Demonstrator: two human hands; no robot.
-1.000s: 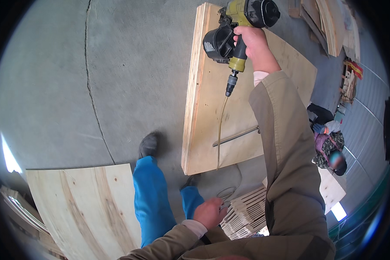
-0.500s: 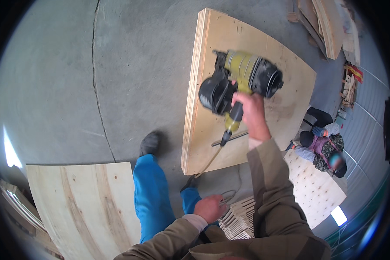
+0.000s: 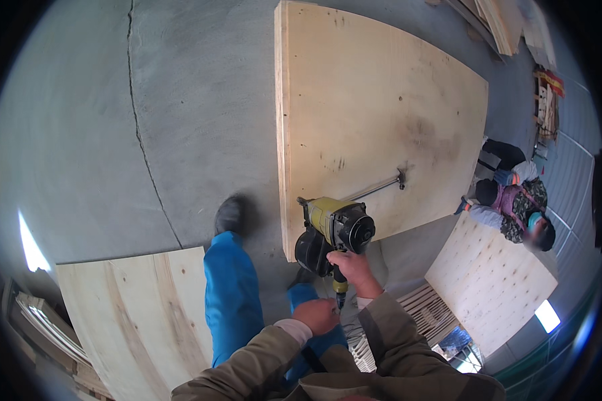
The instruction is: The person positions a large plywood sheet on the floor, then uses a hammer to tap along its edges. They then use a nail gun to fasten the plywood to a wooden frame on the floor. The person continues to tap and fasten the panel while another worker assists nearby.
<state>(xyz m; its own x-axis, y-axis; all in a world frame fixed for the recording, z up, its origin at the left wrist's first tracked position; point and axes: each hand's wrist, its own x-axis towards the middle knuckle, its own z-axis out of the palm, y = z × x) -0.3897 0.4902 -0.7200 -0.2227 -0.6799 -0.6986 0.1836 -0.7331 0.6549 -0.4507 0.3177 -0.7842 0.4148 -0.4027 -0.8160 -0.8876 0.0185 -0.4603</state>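
Note:
My right hand [image 3: 356,269] is closed round the handle of a yellow and black coil nail gun [image 3: 333,220]. The nail gun is over the near edge of a stack of plywood sheets [image 3: 381,100], its round black magazine on the left. My left hand [image 3: 318,316] is closed just below the handle, its fingers at the air hose fitting [image 3: 341,297]; the hose in its grip is mostly hidden. On the top sheet lies a hammer [image 3: 380,187], its head to the right and part of its handle behind the nail gun.
Another plywood sheet [image 3: 134,314] lies at lower left, beside my blue-trousered leg [image 3: 233,294]. At right, a co-worker [image 3: 515,200] bends by a panel dotted with marks [image 3: 491,281]. Slatted wood [image 3: 418,311] is below the stack. A crack [image 3: 140,140] crosses the concrete floor.
My right hand has brought the nail gun down toward me from over the plywood, uncovering the hammer. My left hand has stayed low, and the nail gun's handle end is now beside it.

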